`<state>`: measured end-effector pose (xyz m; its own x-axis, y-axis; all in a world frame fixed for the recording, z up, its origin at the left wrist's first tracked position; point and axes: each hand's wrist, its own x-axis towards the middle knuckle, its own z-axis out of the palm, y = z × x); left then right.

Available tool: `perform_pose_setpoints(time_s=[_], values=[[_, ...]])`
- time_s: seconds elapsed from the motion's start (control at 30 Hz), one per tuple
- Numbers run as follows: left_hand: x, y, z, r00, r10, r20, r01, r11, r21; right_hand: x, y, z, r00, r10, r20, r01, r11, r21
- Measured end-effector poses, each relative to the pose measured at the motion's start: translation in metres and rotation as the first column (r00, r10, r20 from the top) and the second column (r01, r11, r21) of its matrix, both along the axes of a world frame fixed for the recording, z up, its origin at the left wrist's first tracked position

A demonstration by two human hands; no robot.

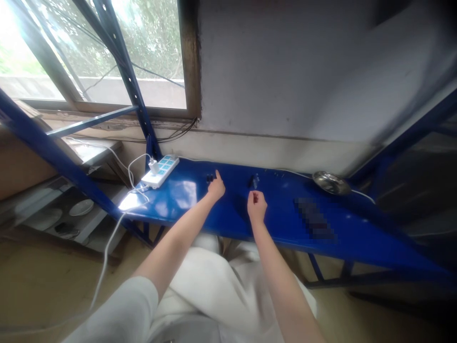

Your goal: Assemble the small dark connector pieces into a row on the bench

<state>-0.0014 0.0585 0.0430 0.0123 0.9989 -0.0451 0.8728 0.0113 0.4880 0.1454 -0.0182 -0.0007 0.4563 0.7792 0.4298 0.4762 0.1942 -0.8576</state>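
My left hand (216, 186) rests over the blue table with its index finger stretched out. Right beside its fingers lie small dark pieces (209, 178), too small to name; whether the hand touches them I cannot tell. My right hand (257, 205) is closed, fingers curled in toward the thumb, and anything inside is hidden. Just beyond it, a little group of dark and clear small parts (254, 181) lies on the tabletop. A few tiny bits (278, 175) are scattered farther back, near the wall.
A white power strip (160, 172) with a plugged-in charger (153, 165) sits at the table's left end, its cable hanging over the edge. On the right are a shiny metal bowl-like object (331, 183) and a blurred-out dark item (314, 219). Blue posts (124, 71) frame the blue table (228, 221).
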Motion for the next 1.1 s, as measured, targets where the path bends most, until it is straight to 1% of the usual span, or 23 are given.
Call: perform_pose_setpoints(time_s=[0.17,0.33,0.43,0.5,0.53,0.57,0.6,0.63,0.67,0.73,0.77,0.8,0.83,0.87,0.93,1.03,1.1], values=[[0.001,0.005,-0.005,0.999,0.010,-0.033,-0.009,0.999,0.041,0.001,0.000,-0.001,1.000,0.005,-0.002,-0.005,1.000,-0.007],[-0.001,0.008,-0.008,0.999,0.030,-0.013,-0.029,0.997,0.076,0.001,0.000,-0.002,1.000,0.008,-0.008,-0.008,1.000,0.003],[-0.005,0.009,-0.008,0.995,0.037,0.087,-0.046,0.994,0.103,0.002,0.000,-0.002,1.000,0.010,-0.007,-0.010,1.000,0.008],[-0.006,0.010,-0.008,0.970,0.044,0.239,-0.067,0.994,0.089,0.002,0.000,-0.002,1.000,0.010,-0.005,-0.010,1.000,0.005],[-0.007,0.010,-0.008,0.939,0.053,0.341,-0.075,0.996,0.052,0.002,0.000,-0.002,1.000,0.008,-0.003,-0.008,1.000,0.002],[-0.007,0.009,-0.008,0.889,0.072,0.453,-0.079,0.997,-0.004,0.002,0.000,-0.002,1.000,0.007,-0.001,-0.007,1.000,-0.001],[-0.007,0.008,-0.007,0.818,0.106,0.565,-0.079,0.994,-0.072,0.002,0.000,-0.002,1.000,0.005,0.002,-0.005,1.000,-0.004],[-0.007,0.007,-0.005,0.726,0.148,0.671,-0.072,0.988,-0.140,0.002,0.000,-0.001,1.000,0.002,0.005,-0.002,1.000,-0.006],[-0.007,0.004,-0.002,0.618,0.190,0.763,-0.060,0.979,-0.195,0.001,0.000,0.000,1.000,0.002,0.010,-0.002,1.000,-0.006],[-0.007,-0.004,0.006,0.391,0.237,0.890,-0.019,0.968,-0.250,-0.001,-0.001,0.003,1.000,0.010,0.022,-0.010,1.000,0.000],[-0.007,-0.009,0.011,0.291,0.234,0.928,0.010,0.969,-0.248,-0.003,-0.001,0.007,1.000,0.015,0.023,-0.015,1.000,0.006],[-0.008,-0.015,0.016,0.210,0.212,0.954,0.042,0.973,-0.225,-0.006,-0.001,0.011,1.000,0.023,0.016,-0.024,1.000,0.011],[-0.008,-0.022,0.022,0.147,0.175,0.973,0.072,0.980,-0.187,-0.009,-0.001,0.016,0.999,0.039,0.000,-0.039,0.999,0.012],[-0.008,-0.029,0.027,0.107,0.141,0.984,0.092,0.984,-0.151,-0.012,-0.001,0.022,0.998,0.063,-0.028,-0.063,0.998,0.010],[-0.007,-0.043,0.037,0.079,0.062,0.995,0.112,0.991,-0.070,-0.020,-0.001,0.036,0.984,0.143,-0.109,-0.144,0.990,-0.006],[-0.006,-0.061,0.050,0.115,-0.052,0.992,0.122,0.992,0.038,-0.032,-0.002,0.059,0.934,0.274,-0.228,-0.281,0.960,0.001],[-0.008,-0.072,0.056,0.148,-0.120,0.982,0.127,0.987,0.101,-0.038,-0.004,0.072,0.913,0.331,-0.239,-0.340,0.940,0.004]])
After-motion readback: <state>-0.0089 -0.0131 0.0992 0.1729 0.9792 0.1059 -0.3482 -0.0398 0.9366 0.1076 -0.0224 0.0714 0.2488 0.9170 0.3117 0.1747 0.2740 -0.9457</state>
